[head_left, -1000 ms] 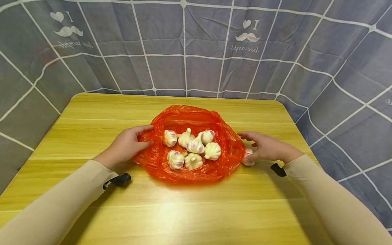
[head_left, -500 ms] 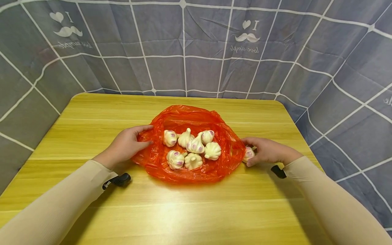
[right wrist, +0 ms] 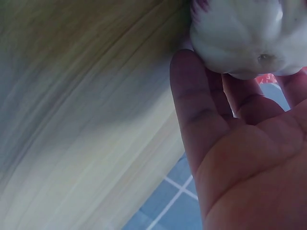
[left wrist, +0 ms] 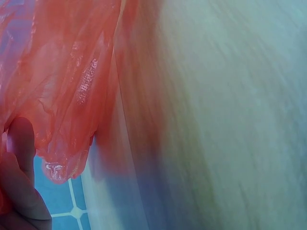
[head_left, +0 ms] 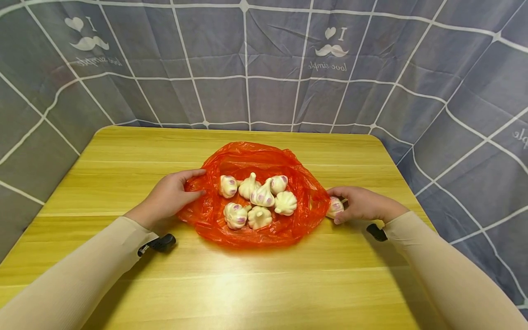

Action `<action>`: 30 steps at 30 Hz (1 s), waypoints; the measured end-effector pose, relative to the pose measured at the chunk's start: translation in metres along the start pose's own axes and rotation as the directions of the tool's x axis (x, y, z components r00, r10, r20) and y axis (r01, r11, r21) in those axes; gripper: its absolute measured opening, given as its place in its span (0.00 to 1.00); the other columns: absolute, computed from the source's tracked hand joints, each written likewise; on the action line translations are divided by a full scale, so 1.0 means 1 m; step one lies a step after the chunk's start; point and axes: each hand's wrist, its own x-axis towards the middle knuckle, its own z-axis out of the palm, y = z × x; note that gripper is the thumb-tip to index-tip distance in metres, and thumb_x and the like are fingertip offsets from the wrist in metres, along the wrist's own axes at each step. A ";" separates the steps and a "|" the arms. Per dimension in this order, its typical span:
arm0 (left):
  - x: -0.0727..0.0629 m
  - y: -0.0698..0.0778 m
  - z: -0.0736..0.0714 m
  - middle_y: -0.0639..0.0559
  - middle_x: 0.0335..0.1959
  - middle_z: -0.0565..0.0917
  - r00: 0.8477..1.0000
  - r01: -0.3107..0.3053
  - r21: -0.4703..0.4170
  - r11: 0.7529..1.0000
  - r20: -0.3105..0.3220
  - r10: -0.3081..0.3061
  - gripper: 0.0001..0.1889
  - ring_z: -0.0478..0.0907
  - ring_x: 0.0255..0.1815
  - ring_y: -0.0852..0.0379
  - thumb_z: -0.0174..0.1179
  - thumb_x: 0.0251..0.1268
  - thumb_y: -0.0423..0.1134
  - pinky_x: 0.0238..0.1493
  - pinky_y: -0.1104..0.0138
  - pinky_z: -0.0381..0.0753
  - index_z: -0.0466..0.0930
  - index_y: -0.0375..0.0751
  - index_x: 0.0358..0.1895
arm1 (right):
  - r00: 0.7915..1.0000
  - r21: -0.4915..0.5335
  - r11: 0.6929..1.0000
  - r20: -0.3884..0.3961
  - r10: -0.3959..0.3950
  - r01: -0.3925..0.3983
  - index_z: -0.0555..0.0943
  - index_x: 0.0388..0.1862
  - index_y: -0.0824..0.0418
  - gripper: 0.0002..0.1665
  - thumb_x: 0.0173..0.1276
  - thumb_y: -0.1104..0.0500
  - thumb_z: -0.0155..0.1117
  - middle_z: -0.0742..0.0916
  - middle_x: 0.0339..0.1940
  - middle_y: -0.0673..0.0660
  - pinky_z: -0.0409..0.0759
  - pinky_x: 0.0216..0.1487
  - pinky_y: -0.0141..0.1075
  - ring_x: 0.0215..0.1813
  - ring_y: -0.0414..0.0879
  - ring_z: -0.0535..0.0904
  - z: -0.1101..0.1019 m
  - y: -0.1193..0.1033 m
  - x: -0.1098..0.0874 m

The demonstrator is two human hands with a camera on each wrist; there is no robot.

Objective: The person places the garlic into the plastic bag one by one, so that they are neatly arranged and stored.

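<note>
A red plastic bag [head_left: 305, 183] lies spread open on the table, with several garlic bulbs [head_left: 262, 196] inside it. My left hand [head_left: 169, 197] grips the bag's left edge, thumb and forefinger at the film; the left wrist view has curled fingers [left wrist: 24, 158] against the bag [left wrist: 67, 86]. At the bag's right edge, my right hand [head_left: 363, 204] holds one more garlic bulb [head_left: 335, 207] just outside the film. In the right wrist view this white bulb [right wrist: 249, 36] with purple streaks sits at my fingertips, low over the wood; part of it is cut off by the frame.
The wooden table [head_left: 231, 284] extends around the bag on all sides. A grey-blue checked curtain [head_left: 272, 101] hangs behind and along both sides. Black straps [head_left: 162, 243] show at both wrists.
My right hand has lowered and its fingers have come together around the outer garlic bulb. My left hand and the bag stay in place.
</note>
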 end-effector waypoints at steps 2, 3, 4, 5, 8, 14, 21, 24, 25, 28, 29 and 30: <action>0.000 0.000 0.000 0.34 0.66 0.80 1.000 0.001 -0.003 1.000 0.000 -0.001 0.33 0.86 0.31 0.55 0.66 0.73 0.40 0.34 0.67 0.89 0.70 0.41 0.78 | 1.000 -0.005 1.000 -0.003 0.005 -0.005 0.78 0.69 0.64 0.42 0.57 0.56 0.84 0.87 0.56 0.59 0.80 0.61 0.49 0.53 0.49 0.81 0.000 0.001 0.000; 0.000 0.000 0.000 0.33 0.66 0.80 1.000 0.000 -0.004 1.000 0.001 0.000 0.33 0.86 0.32 0.55 0.66 0.73 0.40 0.34 0.67 0.89 0.69 0.41 0.78 | 1.000 -0.007 1.000 -0.004 0.008 -0.008 0.78 0.69 0.64 0.42 0.57 0.56 0.84 0.87 0.55 0.59 0.80 0.61 0.49 0.52 0.49 0.81 0.000 0.001 0.000; 0.000 0.000 0.000 0.33 0.66 0.80 1.000 0.001 -0.006 1.000 0.001 -0.001 0.33 0.86 0.32 0.55 0.66 0.73 0.40 0.35 0.67 0.89 0.69 0.41 0.78 | 1.000 -0.009 1.000 -0.005 0.012 -0.012 0.79 0.69 0.64 0.41 0.57 0.56 0.84 0.87 0.55 0.58 0.80 0.60 0.48 0.52 0.49 0.81 -0.001 0.001 0.000; 0.000 -0.001 0.000 0.33 0.66 0.80 1.000 0.002 -0.005 1.000 -0.001 -0.002 0.33 0.86 0.31 0.55 0.66 0.73 0.40 0.34 0.67 0.89 0.70 0.41 0.78 | 1.000 -0.011 1.000 -0.006 0.016 -0.016 0.79 0.69 0.64 0.41 0.57 0.56 0.84 0.87 0.55 0.58 0.80 0.60 0.48 0.52 0.49 0.81 -0.001 0.002 0.000; 0.000 -0.001 0.000 0.34 0.65 0.81 1.000 0.004 -0.008 1.000 -0.005 -0.004 0.33 0.86 0.30 0.55 0.67 0.72 0.40 0.34 0.67 0.89 0.70 0.42 0.78 | 1.000 -0.007 1.000 0.000 0.026 -0.026 0.78 0.70 0.63 0.42 0.57 0.56 0.84 0.87 0.55 0.58 0.79 0.60 0.47 0.52 0.49 0.80 0.000 0.003 0.000; -0.001 -0.001 0.000 0.34 0.65 0.81 1.000 0.000 -0.010 1.000 -0.012 0.000 0.32 0.86 0.30 0.55 0.67 0.72 0.39 0.33 0.67 0.89 0.71 0.42 0.78 | 0.999 0.020 0.999 0.015 0.028 -0.029 0.78 0.71 0.62 0.42 0.58 0.56 0.84 0.87 0.56 0.58 0.78 0.62 0.48 0.52 0.48 0.80 -0.001 0.005 0.000; -0.001 -0.001 0.000 0.34 0.66 0.80 1.000 0.000 -0.009 1.000 -0.010 0.000 0.32 0.86 0.32 0.55 0.67 0.72 0.40 0.34 0.67 0.89 0.71 0.42 0.78 | 0.999 0.057 0.998 0.025 0.027 -0.028 0.78 0.71 0.62 0.42 0.58 0.57 0.83 0.87 0.55 0.58 0.79 0.60 0.47 0.51 0.48 0.80 0.000 0.006 -0.001; -0.001 -0.001 0.000 0.34 0.66 0.80 1.000 0.001 -0.012 1.000 -0.008 -0.001 0.32 0.86 0.32 0.55 0.67 0.72 0.40 0.35 0.67 0.89 0.71 0.42 0.78 | 0.999 0.072 0.997 0.028 0.027 -0.029 0.78 0.71 0.62 0.41 0.58 0.57 0.83 0.87 0.55 0.58 0.79 0.61 0.47 0.51 0.48 0.81 0.000 0.007 -0.001; -0.001 -0.001 0.000 0.34 0.66 0.80 1.000 0.000 -0.014 1.000 -0.007 0.000 0.32 0.86 0.33 0.55 0.67 0.72 0.39 0.35 0.67 0.89 0.71 0.42 0.78 | 0.999 0.075 0.997 0.030 0.028 -0.030 0.78 0.71 0.62 0.41 0.59 0.58 0.83 0.87 0.56 0.58 0.79 0.61 0.47 0.51 0.48 0.81 0.000 0.007 -0.001; -0.002 -0.002 -0.001 0.34 0.67 0.80 1.000 -0.005 -0.014 1.000 -0.010 0.005 0.32 0.87 0.34 0.54 0.67 0.72 0.39 0.36 0.68 0.90 0.71 0.42 0.77 | 0.999 0.077 0.997 0.031 0.028 -0.031 0.78 0.71 0.62 0.42 0.59 0.58 0.83 0.87 0.57 0.58 0.79 0.62 0.48 0.52 0.48 0.80 0.000 0.007 -0.002; -0.002 -0.002 -0.001 0.34 0.67 0.80 1.000 -0.007 -0.011 1.000 -0.013 0.007 0.32 0.87 0.34 0.54 0.67 0.72 0.39 0.36 0.68 0.89 0.71 0.42 0.77 | 0.999 0.079 0.996 0.033 0.028 -0.031 0.77 0.71 0.62 0.42 0.59 0.58 0.83 0.87 0.57 0.58 0.79 0.62 0.48 0.52 0.48 0.80 0.000 0.007 -0.002; -0.002 -0.002 -0.001 0.34 0.67 0.80 1.000 -0.010 -0.008 1.000 -0.016 0.010 0.32 0.87 0.35 0.54 0.67 0.72 0.39 0.37 0.68 0.89 0.71 0.42 0.77 | 0.999 0.083 0.996 0.034 0.031 -0.033 0.77 0.71 0.62 0.42 0.59 0.58 0.83 0.87 0.57 0.58 0.79 0.62 0.48 0.52 0.48 0.80 -0.001 0.007 -0.002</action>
